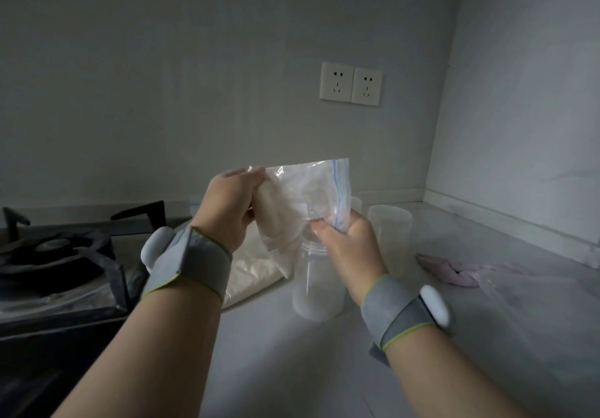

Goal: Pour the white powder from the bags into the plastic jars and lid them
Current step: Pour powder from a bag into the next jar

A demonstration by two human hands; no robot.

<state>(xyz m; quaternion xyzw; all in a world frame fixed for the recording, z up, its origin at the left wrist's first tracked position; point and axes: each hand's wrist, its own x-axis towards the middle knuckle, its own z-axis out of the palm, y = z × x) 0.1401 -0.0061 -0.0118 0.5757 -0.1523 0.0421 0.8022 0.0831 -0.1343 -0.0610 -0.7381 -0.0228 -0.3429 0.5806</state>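
Grey wristband (402,317) foreground; right grip (347,242) pinching zip bag (305,197) just above clear jar (318,291); left grip (230,206) clamped on bag's other end; second powder bag (250,274) left of jar on tabletop (292,369).

Clear bag (308,197) with blue zip strip, white powder (276,219); pink cloth (454,270)

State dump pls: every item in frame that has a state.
zip bag: held up over the front jar, powder inside; seal unclear.
left hand: grips the bag's left end.
right hand: pinches the bag's zip end.
front jar: upright, no lid, some white at bottom.
rear jar: upright, no lid.
second bag: lying on counter, bulging with powder.
stove: no flame visible.
sockets: nothing plugged in.
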